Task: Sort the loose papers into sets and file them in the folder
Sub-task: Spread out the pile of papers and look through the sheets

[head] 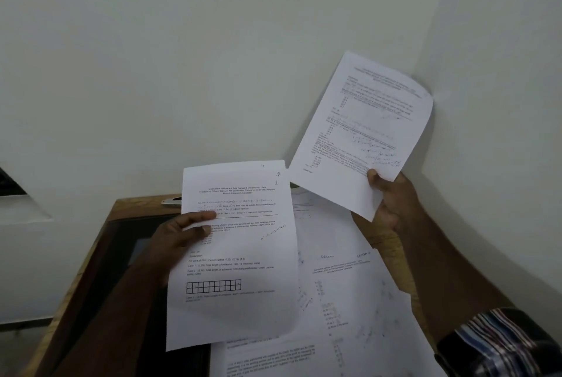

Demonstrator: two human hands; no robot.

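above the worktop (91,258) each hand holds paper: left hand (179,236) fingers pinch numbered sheets (240,255), right hand (392,200) one page (362,133) (more loose papers (349,300) below). match headings first.

We see a dim, greyish indoor picture with soft, even light. The raised sheet (362,133) throws a faint shadow on the wall (213,57) behind. Wide-angle bending curves the edges; the printed text looks slightly blurred.
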